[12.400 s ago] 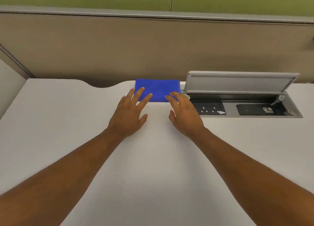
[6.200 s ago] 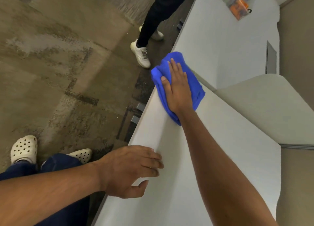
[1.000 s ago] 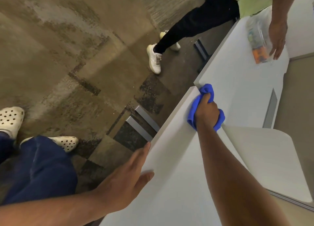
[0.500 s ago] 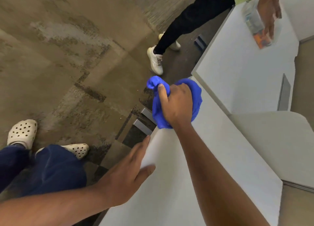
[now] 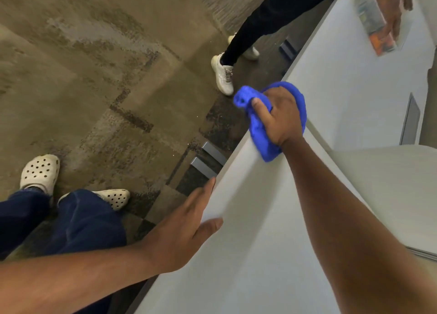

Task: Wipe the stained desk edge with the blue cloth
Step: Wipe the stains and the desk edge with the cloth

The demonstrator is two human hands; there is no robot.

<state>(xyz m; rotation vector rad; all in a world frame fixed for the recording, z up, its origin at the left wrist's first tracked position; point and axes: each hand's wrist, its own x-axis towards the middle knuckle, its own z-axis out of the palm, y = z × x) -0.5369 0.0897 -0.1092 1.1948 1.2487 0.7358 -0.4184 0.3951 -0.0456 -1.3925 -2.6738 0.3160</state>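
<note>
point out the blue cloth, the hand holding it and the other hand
blue cloth [image 5: 264, 146], head view, lower bunched part on the desk edge
right hand [image 5: 280, 117], head view, back of the hand
left hand [image 5: 179, 238], head view, back of the hand

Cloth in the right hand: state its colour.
Bright blue cloth, bunched in the right hand; the head view shows it.

You have the blue cloth [image 5: 264, 134] bunched into a crumpled wad, pressed on the white desk edge [image 5: 233, 155] at its far corner, one loose end sticking out past the edge over the floor
</note>
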